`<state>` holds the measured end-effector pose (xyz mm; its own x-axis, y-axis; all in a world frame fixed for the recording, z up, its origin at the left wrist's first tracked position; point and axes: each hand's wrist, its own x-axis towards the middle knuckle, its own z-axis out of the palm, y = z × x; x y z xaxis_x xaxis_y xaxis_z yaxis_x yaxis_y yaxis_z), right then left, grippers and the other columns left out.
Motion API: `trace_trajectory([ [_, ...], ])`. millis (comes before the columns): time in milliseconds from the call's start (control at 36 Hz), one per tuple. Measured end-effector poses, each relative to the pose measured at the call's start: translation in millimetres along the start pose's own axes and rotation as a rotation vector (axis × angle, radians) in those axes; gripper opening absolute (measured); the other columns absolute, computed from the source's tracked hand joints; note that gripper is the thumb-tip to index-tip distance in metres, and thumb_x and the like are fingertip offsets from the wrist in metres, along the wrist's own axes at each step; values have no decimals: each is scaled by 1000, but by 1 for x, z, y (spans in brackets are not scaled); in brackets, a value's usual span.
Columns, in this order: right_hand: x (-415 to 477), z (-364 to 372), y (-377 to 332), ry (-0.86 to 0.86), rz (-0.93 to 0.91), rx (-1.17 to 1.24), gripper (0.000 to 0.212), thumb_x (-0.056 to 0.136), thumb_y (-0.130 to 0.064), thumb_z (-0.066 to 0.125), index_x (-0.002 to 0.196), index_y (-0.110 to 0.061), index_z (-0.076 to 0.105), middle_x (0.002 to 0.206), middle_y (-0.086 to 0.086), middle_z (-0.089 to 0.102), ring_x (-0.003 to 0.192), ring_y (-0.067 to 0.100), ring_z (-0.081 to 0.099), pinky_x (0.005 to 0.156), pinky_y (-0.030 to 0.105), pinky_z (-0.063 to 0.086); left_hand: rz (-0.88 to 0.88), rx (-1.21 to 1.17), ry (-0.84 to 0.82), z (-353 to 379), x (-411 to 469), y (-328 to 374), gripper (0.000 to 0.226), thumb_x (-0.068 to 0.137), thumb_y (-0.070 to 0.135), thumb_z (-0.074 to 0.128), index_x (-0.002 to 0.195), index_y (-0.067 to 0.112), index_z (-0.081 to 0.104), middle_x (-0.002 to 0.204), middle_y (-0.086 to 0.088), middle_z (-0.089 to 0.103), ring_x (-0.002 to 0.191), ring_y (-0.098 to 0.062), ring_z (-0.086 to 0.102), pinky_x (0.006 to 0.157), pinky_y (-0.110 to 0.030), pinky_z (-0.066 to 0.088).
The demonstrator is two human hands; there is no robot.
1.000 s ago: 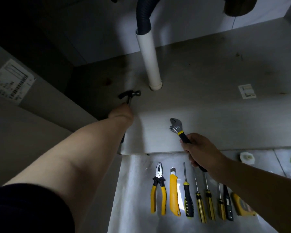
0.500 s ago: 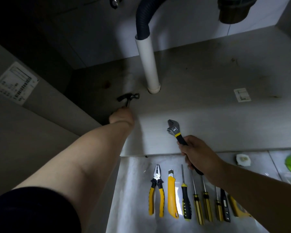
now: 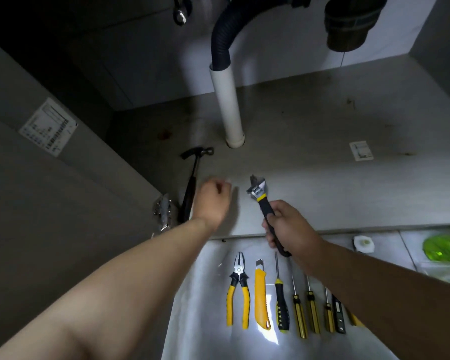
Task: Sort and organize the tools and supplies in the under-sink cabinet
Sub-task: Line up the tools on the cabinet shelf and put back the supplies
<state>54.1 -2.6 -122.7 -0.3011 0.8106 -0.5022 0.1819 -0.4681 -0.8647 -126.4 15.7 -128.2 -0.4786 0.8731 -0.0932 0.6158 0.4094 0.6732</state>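
Note:
My right hand grips the black handle of an adjustable wrench with a yellow band, its jaws pointing up over the front of the cabinet floor. A black hammer lies on the cabinet floor at the left, head toward the back. Just right of the hammer's handle, my left hand hovers with curled fingers, holding nothing and apart from the hammer. Below the cabinet edge lies a row of tools: yellow pliers, a yellow utility knife and several screwdrivers.
A white drain pipe with a black hose rises from the cabinet floor behind the hammer. A metal hinge sits on the left wall. A small label lies at the right. A white fitting and a green item lie outside.
My left hand has let go of the hammer and pulled back to the right of its handle. My right hand with the wrench has stayed roughly in place.

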Motion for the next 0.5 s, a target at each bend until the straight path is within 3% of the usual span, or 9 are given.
trace_trajectory([
  [28,0,3,-3,9,-14,28,23,101,-1,35,110,-10,54,90,14,56,59,21,50,54,31,44,-100,-233,-77,0,-14,8,37,103,38,55,85,8,67,85,-9,68,82,-26,63,78,-34,47],
  [83,-1,10,-9,14,-41,73,21,102,-3,40,110,-12,58,86,11,60,59,18,56,55,32,51,-269,-572,-309,1,-37,18,40,100,47,58,86,11,72,76,-6,66,72,-22,62,75,-34,51],
  [139,-2,14,-12,-3,-70,82,22,102,-4,45,113,-14,61,86,12,66,64,18,62,59,31,57,-297,-708,-561,0,-55,22,38,98,50,60,88,16,75,68,-5,58,62,-17,57,68,-30,55],
  [194,-2,17,-13,-27,-91,36,31,98,0,46,117,-17,63,93,16,72,73,27,69,66,34,59,-299,-786,-656,-1,-63,24,30,102,40,58,91,15,72,61,-1,49,54,-12,45,57,-23,50],
  [250,-2,20,-13,-79,-115,-6,45,95,5,48,122,-28,60,102,14,74,87,28,72,75,34,57,-334,-819,-605,-3,-62,28,26,106,27,53,91,11,68,61,0,58,47,-10,44,49,-22,45],
  [306,-3,23,-12,-135,-149,-27,63,93,9,51,133,-40,49,103,5,74,88,14,69,75,24,53,-387,-800,-512,-4,-56,29,27,108,20,47,89,11,64,66,-2,68,46,-11,55,45,-19,43],
  [361,-3,24,-10,-153,-160,-94,72,92,7,54,149,-33,37,91,-8,72,80,3,66,67,13,48,-452,-781,-393,-3,-45,27,29,110,20,41,90,12,60,73,-5,68,54,-15,63,47,-20,47],
  [417,-3,22,-8,-146,-140,-216,75,94,-2,57,156,-30,25,97,-5,68,83,6,63,63,12,44,-489,-733,-270,-2,-32,20,30,111,23,35,90,12,54,74,-7,59,57,-19,56,53,-27,46],
  [500,-2,15,1,-112,-154,-321,69,96,-7,56,156,-27,26,107,5,65,81,12,61,54,6,43,-353,-315,-104,-3,-6,0,28,110,23,39,98,7,59,82,-11,61,74,-31,61,67,-36,48],
])
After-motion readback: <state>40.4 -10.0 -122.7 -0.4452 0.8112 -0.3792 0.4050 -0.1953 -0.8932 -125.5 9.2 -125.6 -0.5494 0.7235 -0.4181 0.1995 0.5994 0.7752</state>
